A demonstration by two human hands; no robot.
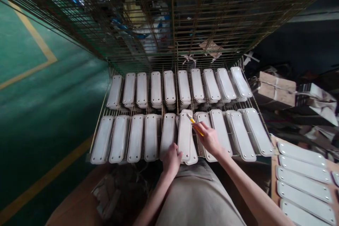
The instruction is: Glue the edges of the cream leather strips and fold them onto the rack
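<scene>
Two rows of stacked white plates with rounded corners and small studs at their ends lie on a wire rack (161, 111). My left hand (172, 159) is closed on the lower left edge of one plate (184, 136) in the front row, which sits slightly askew over the plates beneath it. In my right hand (208, 137) is a yellow cutter-like tool (196, 126), its tip over the upper right part of that same plate. The fingers of my right hand are wrapped round the tool.
Wire mesh (172, 14) rises behind the rack. A board (275, 180) with more white plates (304, 183) is at the lower right. Tied brown bundles (277, 88) lie to the right. Green floor (23, 120) with yellow lines is on the left.
</scene>
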